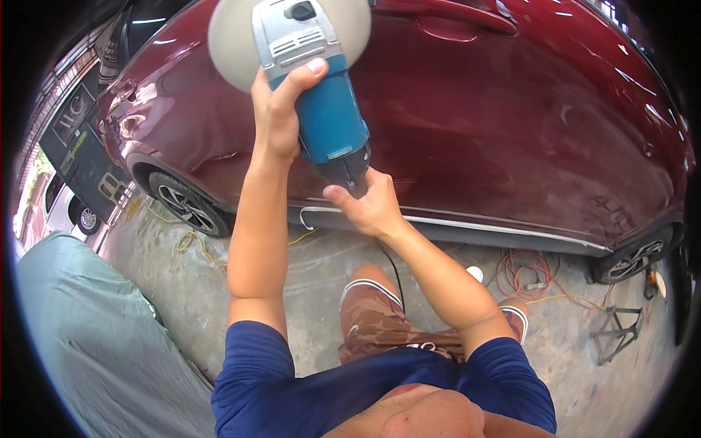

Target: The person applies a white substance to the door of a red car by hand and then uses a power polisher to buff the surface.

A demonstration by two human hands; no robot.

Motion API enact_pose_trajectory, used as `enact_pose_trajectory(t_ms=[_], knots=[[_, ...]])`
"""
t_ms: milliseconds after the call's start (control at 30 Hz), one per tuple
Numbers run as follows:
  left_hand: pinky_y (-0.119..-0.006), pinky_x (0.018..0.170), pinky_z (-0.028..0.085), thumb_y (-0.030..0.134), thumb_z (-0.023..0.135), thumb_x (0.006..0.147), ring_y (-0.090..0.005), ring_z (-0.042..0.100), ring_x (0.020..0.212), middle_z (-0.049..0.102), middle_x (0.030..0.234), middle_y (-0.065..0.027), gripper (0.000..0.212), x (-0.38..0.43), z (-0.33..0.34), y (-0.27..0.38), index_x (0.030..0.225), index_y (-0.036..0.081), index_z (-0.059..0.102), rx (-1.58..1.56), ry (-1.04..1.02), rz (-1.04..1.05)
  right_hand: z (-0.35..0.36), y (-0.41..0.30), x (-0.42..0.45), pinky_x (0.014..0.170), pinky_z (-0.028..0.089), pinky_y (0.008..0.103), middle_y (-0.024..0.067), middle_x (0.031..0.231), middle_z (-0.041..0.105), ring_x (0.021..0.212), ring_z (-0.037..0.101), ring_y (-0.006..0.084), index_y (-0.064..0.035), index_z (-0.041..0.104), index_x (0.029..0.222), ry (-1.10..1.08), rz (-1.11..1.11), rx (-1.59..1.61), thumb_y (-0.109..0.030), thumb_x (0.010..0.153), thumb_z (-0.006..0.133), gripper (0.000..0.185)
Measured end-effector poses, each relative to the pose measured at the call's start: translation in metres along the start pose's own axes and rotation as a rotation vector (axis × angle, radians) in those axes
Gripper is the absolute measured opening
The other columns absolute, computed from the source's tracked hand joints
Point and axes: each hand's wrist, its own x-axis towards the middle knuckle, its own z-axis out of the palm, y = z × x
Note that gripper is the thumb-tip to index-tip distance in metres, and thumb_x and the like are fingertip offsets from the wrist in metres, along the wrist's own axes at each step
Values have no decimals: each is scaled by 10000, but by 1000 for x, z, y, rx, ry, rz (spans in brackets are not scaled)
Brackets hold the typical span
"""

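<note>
A blue and silver electric polisher [333, 117] is in both of my hands, at the top of the view in front of a dark red car [482, 120]. My left hand [279, 112] wraps the blue body just behind the silver gear head, thumb over the top. Around the black rear handle [346, 168] is my right hand [372, 203]. The round off-white pad [233, 46] sits under the gear head, facing the car's side; whether it touches the paint is hidden. Hazy patches show on the glossy door panels. A black cord [395, 268] hangs below my right hand.
A red coiled hose [515, 274] and a yellow cord [200, 246] lie on the concrete floor. A metal stand [619, 334] is at the right. Green sheeting [93, 328] covers something at left. Beyond it is a white vehicle [65, 211].
</note>
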Motion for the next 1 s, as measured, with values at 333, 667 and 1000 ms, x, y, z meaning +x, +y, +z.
enact_pose_trajectory(t_ms=[333, 667, 1000], knots=[[-301, 695, 562, 288, 767, 815, -168, 668, 773, 682, 950, -101, 484, -3, -8, -4, 1159, -30, 647, 62, -7, -1, 12, 9, -3, 837, 575, 378, 152, 964, 785, 896, 756, 229, 38, 699, 1111, -6, 47, 38, -552, 804, 862, 684], [-361, 664, 602, 363, 673, 882, -238, 712, 763, 701, 970, -161, 527, -11, -32, -13, 1206, -51, 624, -141, 15, -78, 24, -5, -13, 812, 585, 416, 209, 946, 772, 899, 771, 354, 49, 680, 1107, 75, -95, -63, -566, 837, 824, 687], [-378, 654, 610, 394, 631, 925, -253, 714, 710, 703, 876, -159, 480, 21, -33, 15, 1147, -31, 640, -110, -49, -128, 22, -37, 20, 855, 569, 391, 198, 972, 775, 940, 762, 264, 51, 708, 1124, 16, -26, -76, -516, 853, 820, 638]])
